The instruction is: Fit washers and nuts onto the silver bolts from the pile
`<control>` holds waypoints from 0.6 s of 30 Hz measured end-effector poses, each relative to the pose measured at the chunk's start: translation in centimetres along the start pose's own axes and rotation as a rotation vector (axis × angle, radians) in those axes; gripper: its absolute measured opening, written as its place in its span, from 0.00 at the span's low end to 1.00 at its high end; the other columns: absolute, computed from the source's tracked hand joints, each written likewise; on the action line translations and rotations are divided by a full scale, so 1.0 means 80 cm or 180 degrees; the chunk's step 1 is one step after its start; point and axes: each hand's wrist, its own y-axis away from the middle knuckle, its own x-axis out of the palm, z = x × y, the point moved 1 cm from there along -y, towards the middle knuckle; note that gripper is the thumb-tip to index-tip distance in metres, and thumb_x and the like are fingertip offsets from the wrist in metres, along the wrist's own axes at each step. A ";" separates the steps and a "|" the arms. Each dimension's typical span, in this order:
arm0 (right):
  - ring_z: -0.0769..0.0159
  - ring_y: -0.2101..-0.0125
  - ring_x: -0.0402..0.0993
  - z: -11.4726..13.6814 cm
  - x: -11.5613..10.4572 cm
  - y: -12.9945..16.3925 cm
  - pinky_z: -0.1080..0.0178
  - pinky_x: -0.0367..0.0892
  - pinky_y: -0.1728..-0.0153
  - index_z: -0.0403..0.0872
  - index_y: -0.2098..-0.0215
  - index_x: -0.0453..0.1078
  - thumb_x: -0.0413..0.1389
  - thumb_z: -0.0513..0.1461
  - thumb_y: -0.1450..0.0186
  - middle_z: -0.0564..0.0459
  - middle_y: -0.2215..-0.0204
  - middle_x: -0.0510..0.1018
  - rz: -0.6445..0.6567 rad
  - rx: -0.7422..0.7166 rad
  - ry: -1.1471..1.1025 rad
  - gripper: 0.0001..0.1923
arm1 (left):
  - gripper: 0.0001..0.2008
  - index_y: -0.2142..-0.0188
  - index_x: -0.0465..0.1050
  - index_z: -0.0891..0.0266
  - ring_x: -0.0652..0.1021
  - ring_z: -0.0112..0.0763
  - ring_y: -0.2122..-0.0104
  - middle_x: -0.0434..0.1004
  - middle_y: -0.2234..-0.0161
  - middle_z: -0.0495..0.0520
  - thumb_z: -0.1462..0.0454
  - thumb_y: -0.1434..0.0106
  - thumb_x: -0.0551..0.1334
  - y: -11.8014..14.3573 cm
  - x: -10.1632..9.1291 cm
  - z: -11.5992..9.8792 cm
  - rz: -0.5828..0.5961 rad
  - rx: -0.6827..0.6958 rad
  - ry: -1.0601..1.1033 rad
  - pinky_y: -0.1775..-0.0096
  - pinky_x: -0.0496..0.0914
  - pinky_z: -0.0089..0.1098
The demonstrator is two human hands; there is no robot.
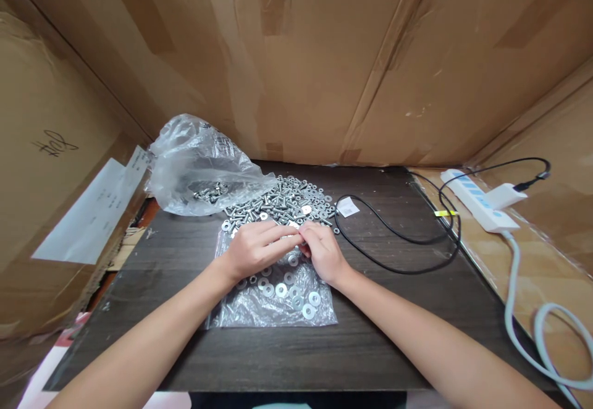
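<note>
My left hand (pixel 259 247) and my right hand (pixel 323 253) meet fingertip to fingertip above a clear plastic bag (pixel 278 319) lying flat. Both are closed in a pinch, and whatever sits between the fingers is too small and hidden to name. Flat metal washers (pixel 281 290) are scattered on the bag below the hands. Just beyond the fingers spreads a heap of metal bolts (pixel 273 199), with nuts and smaller washers (pixel 317 198) mixed in on its right side.
Left of the heap stands a crumpled clear bag (pixel 194 162) with bolts in its mouth. A black cable (pixel 393 268) loops over the dark tabletop (pixel 380 347) to a white power strip (pixel 479 202). Cardboard walls (pixel 315 69) enclose the back and sides. A small white paper (pixel 347 207) lies right of the heap.
</note>
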 end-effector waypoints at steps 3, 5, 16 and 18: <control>0.67 0.77 0.63 0.002 0.001 0.000 0.61 0.58 0.70 0.48 0.83 0.58 0.43 0.47 0.28 0.55 0.82 0.64 -0.0036 -0.0038 0.0060 0.26 | 0.07 0.57 0.75 0.61 0.79 0.26 0.71 0.82 0.63 0.51 0.69 0.33 0.61 -0.002 0.001 -0.001 -0.0066 -0.0138 0.0129 0.71 0.71 0.26; 0.66 0.75 0.64 0.006 -0.002 -0.001 0.60 0.58 0.68 0.48 0.82 0.59 0.40 0.47 0.27 0.55 0.81 0.65 -0.0049 -0.0096 0.0116 0.27 | 0.05 0.59 0.75 0.62 0.79 0.26 0.69 0.82 0.64 0.52 0.68 0.33 0.61 -0.004 0.002 -0.001 -0.0153 -0.0623 0.0565 0.69 0.73 0.26; 0.60 0.66 0.63 0.023 -0.023 0.001 0.56 0.54 0.61 0.48 0.68 0.62 0.48 0.42 0.34 0.51 0.71 0.71 -0.0111 -0.1377 0.1424 0.07 | 0.14 0.66 0.72 0.64 0.63 0.18 0.90 0.64 0.84 0.41 0.55 0.39 0.65 0.006 0.014 0.006 0.0688 -0.3754 0.3949 0.88 0.55 0.19; 0.60 0.67 0.63 0.022 -0.021 0.002 0.55 0.54 0.61 0.48 0.68 0.61 0.48 0.43 0.34 0.51 0.71 0.70 -0.0080 -0.1523 0.1553 0.07 | 0.14 0.66 0.72 0.64 0.63 0.18 0.90 0.65 0.84 0.41 0.54 0.39 0.65 0.006 0.014 0.003 0.0820 -0.3801 0.4030 0.88 0.55 0.19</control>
